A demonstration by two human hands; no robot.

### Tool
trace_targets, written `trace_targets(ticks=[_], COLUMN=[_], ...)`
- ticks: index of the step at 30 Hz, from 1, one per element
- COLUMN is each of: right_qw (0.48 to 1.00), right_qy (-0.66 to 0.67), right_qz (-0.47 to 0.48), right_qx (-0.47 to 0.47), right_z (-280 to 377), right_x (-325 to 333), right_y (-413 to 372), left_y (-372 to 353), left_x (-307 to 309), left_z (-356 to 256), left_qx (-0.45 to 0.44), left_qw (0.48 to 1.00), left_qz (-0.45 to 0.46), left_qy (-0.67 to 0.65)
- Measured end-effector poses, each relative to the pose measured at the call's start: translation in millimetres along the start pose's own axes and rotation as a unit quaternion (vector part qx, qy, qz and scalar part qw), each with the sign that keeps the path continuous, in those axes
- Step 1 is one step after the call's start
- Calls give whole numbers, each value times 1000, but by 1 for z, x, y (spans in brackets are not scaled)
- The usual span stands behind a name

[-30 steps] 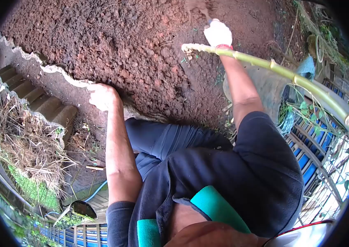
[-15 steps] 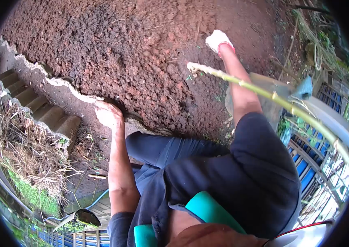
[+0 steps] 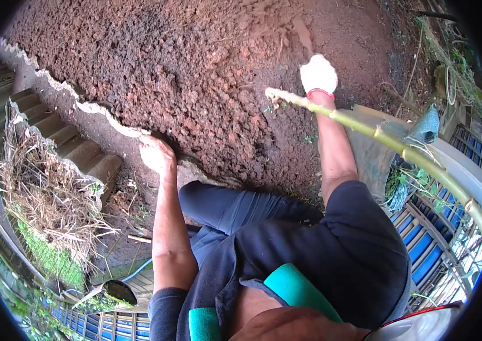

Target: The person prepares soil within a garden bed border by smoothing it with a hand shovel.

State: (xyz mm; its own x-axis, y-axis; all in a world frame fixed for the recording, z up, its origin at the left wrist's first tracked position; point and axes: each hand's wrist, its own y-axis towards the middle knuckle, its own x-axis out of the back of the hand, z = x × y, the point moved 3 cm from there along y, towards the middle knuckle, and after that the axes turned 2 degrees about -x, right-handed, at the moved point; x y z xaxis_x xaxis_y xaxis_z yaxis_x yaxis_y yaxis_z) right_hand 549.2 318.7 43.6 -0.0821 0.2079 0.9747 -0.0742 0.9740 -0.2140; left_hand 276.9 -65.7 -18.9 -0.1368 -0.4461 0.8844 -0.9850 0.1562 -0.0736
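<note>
the left hand [image 3: 157, 154] is resting on the jagged edge of the corrugated sheet [image 3: 70, 139], fingers seemingly curling over it. the gloved right hand [image 3: 318, 74] is pressing on the red soil [image 3: 195, 68] just beyond the green stalk [image 3: 360, 123] crossing its forearm; whether it is gripping anything cannot be told

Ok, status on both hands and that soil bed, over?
Left hand resting on corrugated sheet edge. Right hand, white glove, down on red soil; grip unclear. Green stalk crosses the right wrist.

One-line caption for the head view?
Left hand on the edge of the corrugated sheet, gloved right hand on red soil, a green stalk crossing its forearm.
</note>
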Motion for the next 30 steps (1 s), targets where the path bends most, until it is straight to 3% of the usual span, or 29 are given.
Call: trace_targets(ticks=[5, 8, 11, 13, 15, 19, 21, 26, 30], right_qw=[996, 997, 998, 995, 993, 999, 999, 995, 993], right_qy=[-54, -30, -8, 48, 50, 23, -1, 45, 36], right_qz=[59, 57, 40, -37, -76, -30, 37, -20, -44], right_qx=[37, 43, 57, 78, 75, -1, 26, 87, 103], right_z=[5, -3, -7, 1, 10, -9, 8, 76, 63], right_x=[-13, -33, -27, -13, -10, -13, -12, -57, -35], right_y=[46, 61, 53, 25, 11, 35, 55, 130, 101], left_y=[-4, -4, 1, 1, -2, 2, 1, -3, 3], left_x=[5, -1, -3, -2, 2, -5, -3, 3, 5], left_z=[-10, 0, -3, -5, -4, 1, -4, -14, -18], left_qx=[-37, 16, 47, 18, 34, 25, 46, 60, 66], left_qw=[999, 1000, 998, 999, 999, 1000, 999, 998, 997], left_qz=[13, -2, -24, -25, -13, -12, -23, -26, 7], left_qy=[-2, 4, 27, 12, 23, 15, 2, 4, -34])
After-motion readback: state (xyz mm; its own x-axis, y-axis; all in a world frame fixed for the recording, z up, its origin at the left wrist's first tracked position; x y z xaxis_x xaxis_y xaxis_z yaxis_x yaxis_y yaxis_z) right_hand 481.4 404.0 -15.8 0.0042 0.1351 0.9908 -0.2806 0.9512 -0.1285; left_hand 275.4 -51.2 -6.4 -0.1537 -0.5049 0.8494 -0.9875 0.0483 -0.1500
